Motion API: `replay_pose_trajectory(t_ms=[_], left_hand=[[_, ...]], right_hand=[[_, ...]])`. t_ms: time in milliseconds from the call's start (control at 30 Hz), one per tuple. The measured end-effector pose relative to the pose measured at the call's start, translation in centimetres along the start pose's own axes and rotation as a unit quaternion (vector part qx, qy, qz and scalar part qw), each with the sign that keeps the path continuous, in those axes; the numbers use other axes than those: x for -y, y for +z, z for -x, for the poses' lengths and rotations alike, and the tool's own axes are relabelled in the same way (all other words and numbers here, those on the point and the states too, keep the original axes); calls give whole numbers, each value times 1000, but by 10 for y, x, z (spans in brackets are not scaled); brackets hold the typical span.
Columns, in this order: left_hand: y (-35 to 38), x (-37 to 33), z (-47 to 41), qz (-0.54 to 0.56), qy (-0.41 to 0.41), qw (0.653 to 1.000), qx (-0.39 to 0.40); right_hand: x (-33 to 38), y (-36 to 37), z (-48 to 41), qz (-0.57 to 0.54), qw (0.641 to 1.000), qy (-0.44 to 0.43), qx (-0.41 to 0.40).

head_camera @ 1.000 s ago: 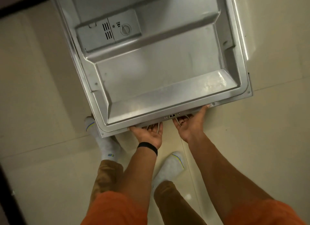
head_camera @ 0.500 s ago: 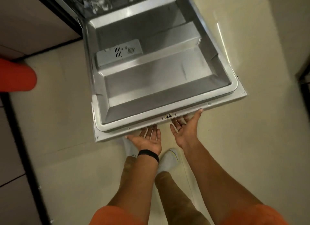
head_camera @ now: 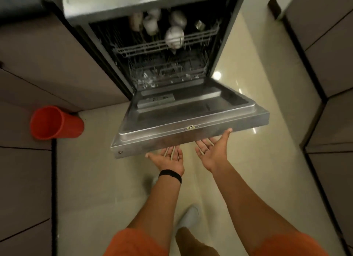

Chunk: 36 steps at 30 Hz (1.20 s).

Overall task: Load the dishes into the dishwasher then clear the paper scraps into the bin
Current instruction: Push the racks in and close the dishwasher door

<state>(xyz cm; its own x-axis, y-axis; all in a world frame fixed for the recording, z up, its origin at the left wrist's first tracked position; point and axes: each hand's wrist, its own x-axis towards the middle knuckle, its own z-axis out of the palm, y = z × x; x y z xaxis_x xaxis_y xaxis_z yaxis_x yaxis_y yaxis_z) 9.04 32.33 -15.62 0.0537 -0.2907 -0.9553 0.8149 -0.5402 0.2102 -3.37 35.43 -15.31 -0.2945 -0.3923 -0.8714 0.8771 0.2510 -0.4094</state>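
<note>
The dishwasher door (head_camera: 189, 112) hangs partly raised, its steel inner side facing up. Both my hands are palm-up under its front edge with straight fingers. My left hand (head_camera: 169, 158), with a black band on the wrist, touches the underside near the middle. My right hand (head_camera: 213, 150) presses up beside it, thumb against the edge. Inside, the upper rack (head_camera: 164, 43) holds several white cups and bowls, such as one bowl (head_camera: 174, 37) at its front. The lower rack (head_camera: 168, 72) holds glassy items, blurred.
An orange bin (head_camera: 55, 123) stands on the floor at the left, against the cabinets (head_camera: 57, 70). More cabinets (head_camera: 328, 64) line the right side. Pale glossy floor tiles (head_camera: 95, 179) run between them, where my socked feet stand.
The door has swung upward from nearly flat to partly raised, with both hands lifting under its front edge. The view has tilted up, so the racks and the orange bin now show.
</note>
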Motion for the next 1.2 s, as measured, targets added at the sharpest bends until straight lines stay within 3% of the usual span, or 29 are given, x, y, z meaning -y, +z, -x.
replay_pose_trajectory(t_ms=[400,867,1067,1200], left_hand=[[131,-76,63,-27,10,997,66],[298,-154,67,-11,73,983,170],[344,-166,62,24,84,983,164],[348,-166,54,11,102,985,141]], right_hand=[[92,137,32,31,998,-40,27],[191,287,7,80,987,-76,119],[218,317,-8,104,978,-47,174],[224,319,-21,132,976,-51,167]])
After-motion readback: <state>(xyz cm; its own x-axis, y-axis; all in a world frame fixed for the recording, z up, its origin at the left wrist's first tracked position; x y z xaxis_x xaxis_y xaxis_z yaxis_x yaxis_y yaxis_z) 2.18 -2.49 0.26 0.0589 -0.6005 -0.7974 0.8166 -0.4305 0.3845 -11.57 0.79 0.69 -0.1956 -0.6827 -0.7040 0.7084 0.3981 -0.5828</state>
